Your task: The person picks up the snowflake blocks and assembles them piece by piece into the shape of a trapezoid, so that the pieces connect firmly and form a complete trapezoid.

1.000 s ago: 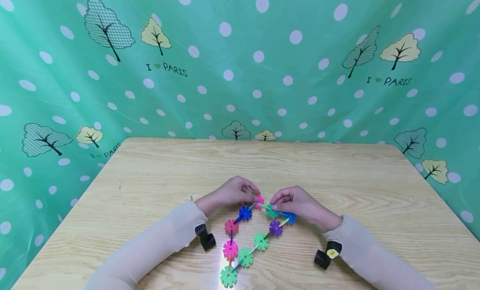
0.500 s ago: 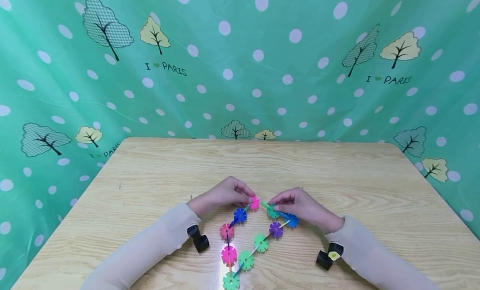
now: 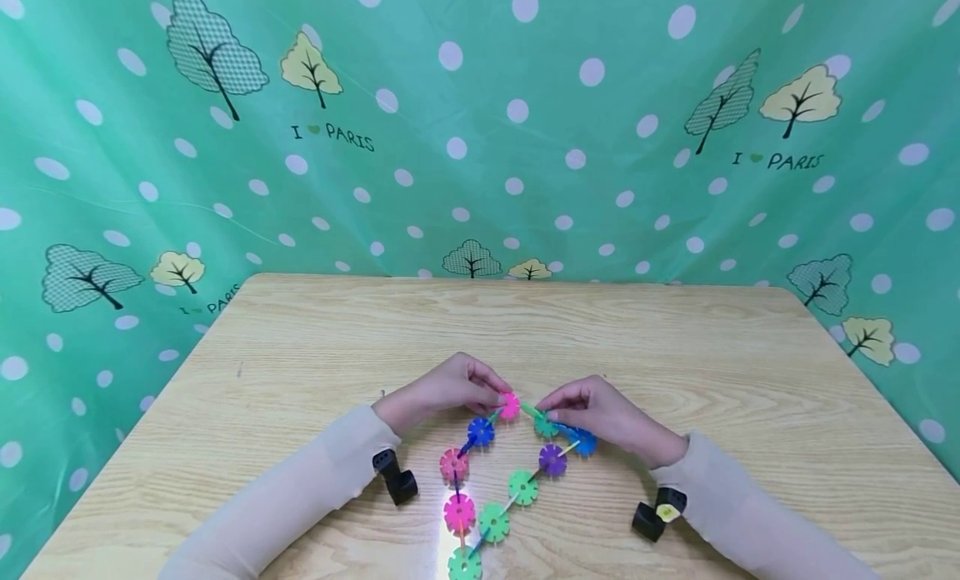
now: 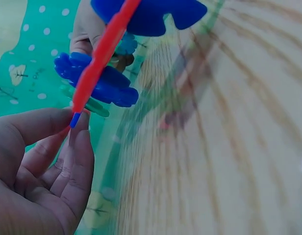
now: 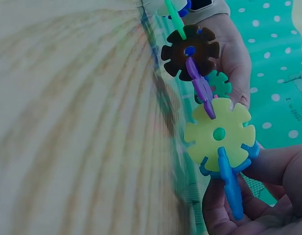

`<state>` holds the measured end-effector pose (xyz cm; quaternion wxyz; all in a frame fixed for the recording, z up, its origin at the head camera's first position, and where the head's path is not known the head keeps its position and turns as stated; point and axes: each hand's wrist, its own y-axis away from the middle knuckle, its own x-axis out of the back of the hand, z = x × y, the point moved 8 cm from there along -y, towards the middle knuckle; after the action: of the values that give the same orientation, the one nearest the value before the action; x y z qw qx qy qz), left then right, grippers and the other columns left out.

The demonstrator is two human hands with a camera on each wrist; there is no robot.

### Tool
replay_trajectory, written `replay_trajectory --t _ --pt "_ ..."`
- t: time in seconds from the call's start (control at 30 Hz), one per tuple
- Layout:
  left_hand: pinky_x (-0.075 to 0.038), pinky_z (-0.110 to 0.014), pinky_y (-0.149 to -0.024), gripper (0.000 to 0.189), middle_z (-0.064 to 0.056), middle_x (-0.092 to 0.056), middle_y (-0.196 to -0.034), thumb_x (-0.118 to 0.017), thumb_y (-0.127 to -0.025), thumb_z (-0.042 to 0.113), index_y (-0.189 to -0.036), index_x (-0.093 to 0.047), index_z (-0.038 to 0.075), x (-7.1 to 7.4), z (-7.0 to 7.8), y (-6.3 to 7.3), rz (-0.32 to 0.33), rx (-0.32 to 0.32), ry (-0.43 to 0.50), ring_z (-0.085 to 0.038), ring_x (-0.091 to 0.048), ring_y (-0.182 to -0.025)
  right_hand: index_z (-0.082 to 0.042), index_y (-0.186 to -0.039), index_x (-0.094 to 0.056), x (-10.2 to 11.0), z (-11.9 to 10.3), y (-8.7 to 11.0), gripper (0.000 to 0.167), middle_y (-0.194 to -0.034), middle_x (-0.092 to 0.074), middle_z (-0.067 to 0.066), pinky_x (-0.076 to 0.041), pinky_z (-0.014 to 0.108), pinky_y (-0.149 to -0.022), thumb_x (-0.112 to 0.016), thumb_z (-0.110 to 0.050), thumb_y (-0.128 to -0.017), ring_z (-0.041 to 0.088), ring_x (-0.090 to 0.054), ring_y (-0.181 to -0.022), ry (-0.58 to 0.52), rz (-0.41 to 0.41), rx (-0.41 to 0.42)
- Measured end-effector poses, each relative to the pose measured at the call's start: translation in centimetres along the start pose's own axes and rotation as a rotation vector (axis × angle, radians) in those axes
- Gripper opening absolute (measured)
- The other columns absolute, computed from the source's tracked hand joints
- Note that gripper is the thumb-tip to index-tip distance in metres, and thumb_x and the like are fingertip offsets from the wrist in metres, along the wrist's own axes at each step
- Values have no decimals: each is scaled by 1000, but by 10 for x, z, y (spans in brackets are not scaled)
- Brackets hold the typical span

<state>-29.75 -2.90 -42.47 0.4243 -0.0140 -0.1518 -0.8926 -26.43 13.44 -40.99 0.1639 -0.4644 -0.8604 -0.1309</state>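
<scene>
Notched plastic snowflake discs, slotted together, form a chain (image 3: 522,487) looping over the table in the head view. My left hand (image 3: 459,387) pinches the pink snowflake disc (image 3: 510,406) at one end between thumb and fingers. Opposite it, my right hand (image 3: 592,407) pinches the other end by a green snowflake disc (image 3: 546,426), and a light green disc (image 3: 529,410) projects toward the pink one across a small gap. In the right wrist view, a yellow disc (image 5: 234,117) and a brown disc (image 5: 173,53) lie along the chain. The left wrist view has blue discs (image 4: 116,88) past the fingertips.
The wood-grain table (image 3: 337,330) extends around the hands, with a green dotted cloth (image 3: 480,130) hanging behind it. A black wrist camera (image 3: 395,477) sits on the left wrist and another camera (image 3: 658,515) on the right. A bright glare lies near the front discs.
My left hand has drawn slightly left with the pink disc, so the chain's two ends, overlapping before, now stand a little apart. The left side of the loop shifted left and nearer.
</scene>
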Motion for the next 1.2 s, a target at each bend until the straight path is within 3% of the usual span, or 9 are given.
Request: replay_trajectory --t 0.5,0.67,1.2 --pt "-58 -31 -70 21 -11 -72 -87 -64 -83 1 -103 -68 -6 -2 1 -1 -21 -11 3 -10 -66 -70 5 -105 -67 -3 -2 -1 18 -94 -69 14 -52 19 -68 -60 -5 -91 8 -61 -79 4 -12 17" --pt "-58 -32 -72 21 -13 -72 -91 -64 -83 0 -103 -67 -7 -2 -1 -2 -20 -1 4 -11 -66 -71 5 -108 -66 -4 1 -1 22 -85 -67 10 -50 19 -63 -62 -7 -90 10 -59 -72 1 4 -34" --pt "-58 -31 -68 15 -14 -72 -84 -68 -81 -2 -95 -70 -6 -11 -3 -4 -39 -19 -24 -12 -67 -67 6 -92 -68 -6 2 -3 13 -79 -68 7 -50 21 -61 -64 -5 -87 12 -58 -68 3 24 -114"
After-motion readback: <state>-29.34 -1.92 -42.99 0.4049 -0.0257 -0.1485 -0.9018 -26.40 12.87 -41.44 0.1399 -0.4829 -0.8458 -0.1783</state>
